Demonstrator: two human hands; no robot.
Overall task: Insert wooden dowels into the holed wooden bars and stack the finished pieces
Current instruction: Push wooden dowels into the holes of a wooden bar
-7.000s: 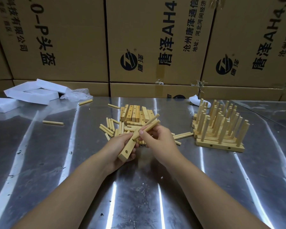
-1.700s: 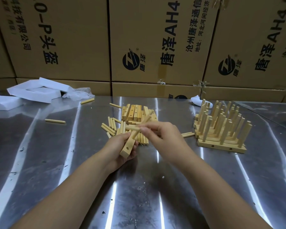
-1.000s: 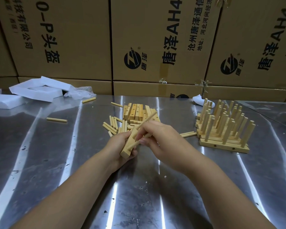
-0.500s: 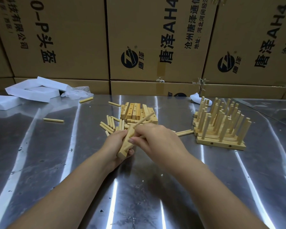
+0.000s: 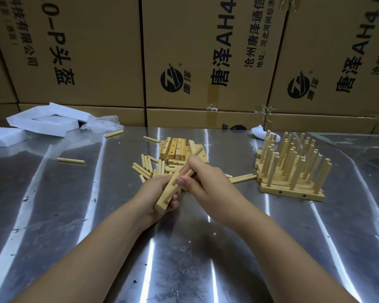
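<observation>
My left hand (image 5: 157, 193) grips a holed wooden bar (image 5: 165, 196) at a slant above the steel table. My right hand (image 5: 204, 179) pinches a wooden dowel (image 5: 187, 173) with its tip at a hole in the bar. Another dowel (image 5: 194, 154) sticks up from the bar's far end. Behind my hands lie a pile of plain holed bars (image 5: 177, 148) and loose dowels (image 5: 146, 168). At the right stands the stack of finished pieces (image 5: 290, 171), its dowels pointing up.
The steel table (image 5: 74, 215) carries stray dowels at the left (image 5: 71, 160) and far back (image 5: 114, 133). White foam pieces (image 5: 46, 122) and crumpled plastic (image 5: 102, 125) lie at the back left. Cardboard boxes (image 5: 206, 51) wall off the back.
My right hand has brought a dowel from the pile to the bar and lowered its tip to a hole. The left hand keeps its grip on the bar.
</observation>
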